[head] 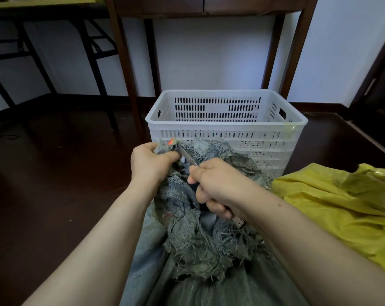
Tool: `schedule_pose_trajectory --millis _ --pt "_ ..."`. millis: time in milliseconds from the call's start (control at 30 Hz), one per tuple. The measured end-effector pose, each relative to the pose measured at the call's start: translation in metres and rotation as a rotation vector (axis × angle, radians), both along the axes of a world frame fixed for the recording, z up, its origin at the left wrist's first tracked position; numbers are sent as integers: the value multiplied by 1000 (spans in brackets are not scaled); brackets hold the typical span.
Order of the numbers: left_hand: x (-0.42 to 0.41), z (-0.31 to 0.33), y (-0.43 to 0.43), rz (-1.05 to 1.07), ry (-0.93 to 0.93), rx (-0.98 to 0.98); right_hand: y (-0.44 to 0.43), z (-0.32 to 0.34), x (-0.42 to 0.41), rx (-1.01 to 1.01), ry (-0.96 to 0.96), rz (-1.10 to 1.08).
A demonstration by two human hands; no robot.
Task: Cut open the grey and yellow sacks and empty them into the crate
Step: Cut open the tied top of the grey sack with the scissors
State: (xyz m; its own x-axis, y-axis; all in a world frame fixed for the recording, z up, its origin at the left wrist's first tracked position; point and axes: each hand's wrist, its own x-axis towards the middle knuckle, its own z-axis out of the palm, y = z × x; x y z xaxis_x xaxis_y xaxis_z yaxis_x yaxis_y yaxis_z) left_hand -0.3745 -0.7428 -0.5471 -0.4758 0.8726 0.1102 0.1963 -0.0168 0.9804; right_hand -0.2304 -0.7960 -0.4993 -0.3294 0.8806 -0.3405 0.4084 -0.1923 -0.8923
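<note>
The grey woven sack [193,244] stands in front of me, its top frayed and bunched. My left hand [149,162] grips the gathered neck of the sack, where a scrap of orange tie [171,141] shows. My right hand [218,186] holds a knife [187,156] by the handle; its blade points up and left and lies against the neck beside my left fingers. The white slotted crate [227,129] stands just behind the sack, its inside mostly hidden. The yellow sack [341,204] lies crumpled at the right.
The dark wooden floor [55,173] spreads to the left. Behind the crate a brown wooden table [129,69] stands against the white wall. A black folding table frame [94,47] is at the back left. A dark door frame [372,85] rises at the right.
</note>
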Motion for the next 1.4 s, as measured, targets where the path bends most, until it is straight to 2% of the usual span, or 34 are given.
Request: schedule_pose_trajectory --millis 167,400,567,667,800,867,933,1000,1133,1267,1400 --pt "4 -1 -1 -1 -4 -1 2 -7 -4 65 -11 -7" --pt "12 -2 -1 -87 -32 -1 11 -24 -8 225 -119 -22" --pt "21 -4 -9 -254 -31 6 22 -32 -2 342 -241 -102" --pt "33 -7 -11 -414 47 -17 35 -26 5 354 -182 -213" --pt "22 -13 -2 -215 63 -51 40 -14 9 474 -153 -222" --pt "9 -16 -2 -140 32 -77 42 -6 18 508 -55 -288" --pt "5 -11 -5 -192 9 -87 42 -3 29 528 -28 -319" --pt "8 -3 -9 -290 -8 -94 43 -8 34 573 -114 -305" --pt "18 10 -18 -430 31 -65 44 -21 33 577 -314 -276" --pt "15 14 -23 -486 82 -69 48 -26 35 460 -229 -240" --pt "2 12 -21 -476 112 -63 52 -33 35 487 -346 -217"
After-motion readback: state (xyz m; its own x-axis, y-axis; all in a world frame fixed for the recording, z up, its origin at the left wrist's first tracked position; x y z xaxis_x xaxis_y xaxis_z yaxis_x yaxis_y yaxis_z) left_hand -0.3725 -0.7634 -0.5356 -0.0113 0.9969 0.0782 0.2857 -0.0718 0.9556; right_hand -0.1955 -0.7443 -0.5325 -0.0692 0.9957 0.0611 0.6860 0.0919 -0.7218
